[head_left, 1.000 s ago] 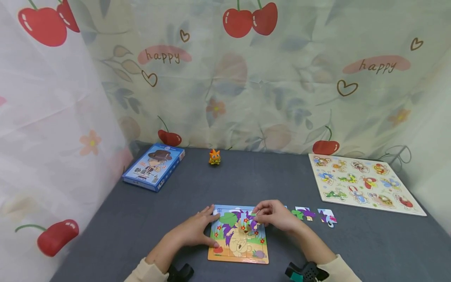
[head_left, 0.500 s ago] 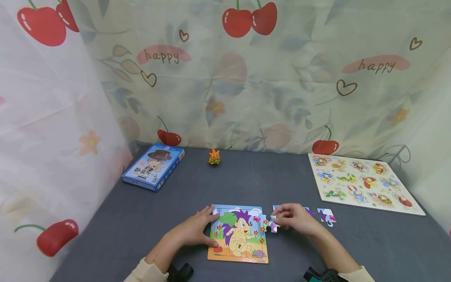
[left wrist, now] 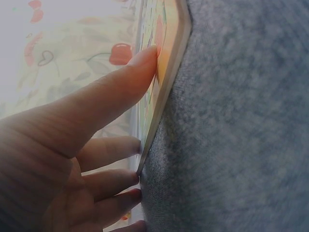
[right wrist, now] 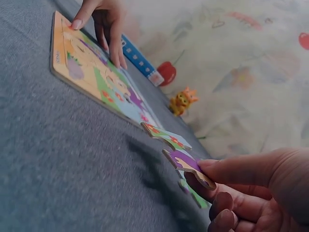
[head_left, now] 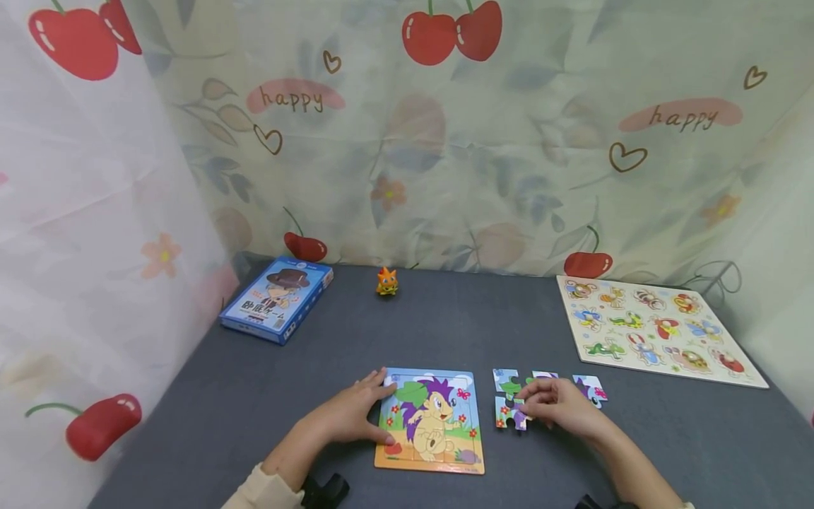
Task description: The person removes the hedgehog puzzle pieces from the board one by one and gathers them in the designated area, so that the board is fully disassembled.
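A square puzzle board with a purple-haired hedgehog picture lies flat before me. My left hand rests at its left edge, thumb on the lower left corner and fingers spread along the side and top. Right of the board, my right hand pinches a jigsaw piece between thumb and forefinger; it shows purple, green and red flowers. Just beyond it lie a blue-and-green jigsaw piece, another jigsaw piece partly hidden by the hand, and a jigsaw piece with an eye.
A blue box lies at the back left, with a small orange toy figure to its right. A large wooden insect board lies at the right. A patterned curtain closes off the back of the dark table.
My right hand has lifted the jigsaw piece from the board's upper right and carried it right, beside the loose pieces. The hedgehog's face is now uncovered. My left hand has stayed put.
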`<action>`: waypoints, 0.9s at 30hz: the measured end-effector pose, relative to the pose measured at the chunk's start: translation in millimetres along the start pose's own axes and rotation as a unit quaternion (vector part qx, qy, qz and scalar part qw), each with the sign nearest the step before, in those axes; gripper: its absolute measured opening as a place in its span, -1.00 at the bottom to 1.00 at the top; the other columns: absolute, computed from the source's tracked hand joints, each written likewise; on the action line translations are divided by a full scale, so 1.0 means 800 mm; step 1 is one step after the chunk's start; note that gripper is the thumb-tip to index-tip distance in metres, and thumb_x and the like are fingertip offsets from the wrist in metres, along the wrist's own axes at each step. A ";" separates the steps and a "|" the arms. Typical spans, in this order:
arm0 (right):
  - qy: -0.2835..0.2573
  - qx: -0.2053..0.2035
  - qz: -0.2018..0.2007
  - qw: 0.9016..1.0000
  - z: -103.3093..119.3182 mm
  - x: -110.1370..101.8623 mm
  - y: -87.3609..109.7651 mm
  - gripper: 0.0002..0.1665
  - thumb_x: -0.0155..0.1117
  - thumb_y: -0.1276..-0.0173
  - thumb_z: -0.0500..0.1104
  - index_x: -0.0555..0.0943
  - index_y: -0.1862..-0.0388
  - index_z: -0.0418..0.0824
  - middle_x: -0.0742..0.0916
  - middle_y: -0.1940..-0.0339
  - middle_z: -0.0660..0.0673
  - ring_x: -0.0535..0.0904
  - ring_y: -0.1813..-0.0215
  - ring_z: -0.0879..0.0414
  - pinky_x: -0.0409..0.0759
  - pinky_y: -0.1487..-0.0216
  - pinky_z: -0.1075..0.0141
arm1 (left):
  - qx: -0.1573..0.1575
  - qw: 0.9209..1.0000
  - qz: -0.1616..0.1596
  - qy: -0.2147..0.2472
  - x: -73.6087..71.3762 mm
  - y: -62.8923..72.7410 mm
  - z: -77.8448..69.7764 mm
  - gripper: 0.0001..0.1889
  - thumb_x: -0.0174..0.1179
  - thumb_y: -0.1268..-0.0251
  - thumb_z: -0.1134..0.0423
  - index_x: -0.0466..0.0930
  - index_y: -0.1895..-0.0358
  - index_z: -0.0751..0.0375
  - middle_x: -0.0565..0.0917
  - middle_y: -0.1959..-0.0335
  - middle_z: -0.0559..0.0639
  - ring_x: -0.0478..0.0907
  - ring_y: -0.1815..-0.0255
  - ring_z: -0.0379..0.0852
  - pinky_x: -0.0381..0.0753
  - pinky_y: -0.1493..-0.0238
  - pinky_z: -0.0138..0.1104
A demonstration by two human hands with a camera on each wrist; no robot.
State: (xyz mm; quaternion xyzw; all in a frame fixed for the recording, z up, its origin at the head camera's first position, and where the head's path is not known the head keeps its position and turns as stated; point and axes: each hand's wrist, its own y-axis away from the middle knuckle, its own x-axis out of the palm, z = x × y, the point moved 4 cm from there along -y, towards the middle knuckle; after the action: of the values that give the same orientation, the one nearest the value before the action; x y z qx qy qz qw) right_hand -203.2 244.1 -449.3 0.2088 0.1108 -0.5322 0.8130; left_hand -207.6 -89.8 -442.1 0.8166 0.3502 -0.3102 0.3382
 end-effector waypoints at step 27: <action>0.032 0.000 -0.017 0.999 -0.013 0.004 0.009 -0.61 0.38 -0.15 -0.14 0.57 0.23 -0.44 0.63 0.51 -0.04 0.49 0.53 0.29 0.58 0.53 0.33 | 0.006 1.000 -0.005 -0.004 0.001 -0.001 0.001 -0.10 0.37 0.05 -0.13 0.22 -0.39 0.10 -0.01 -0.51 0.15 -0.13 -0.52 0.13 0.00 -0.42 0.10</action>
State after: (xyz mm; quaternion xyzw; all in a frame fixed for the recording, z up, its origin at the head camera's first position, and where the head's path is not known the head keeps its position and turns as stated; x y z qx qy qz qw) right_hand -194.6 248.7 -458.7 0.2236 0.1398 -0.5387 0.8002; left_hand -207.6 -89.7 -443.5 0.8156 0.3508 -0.3176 0.3330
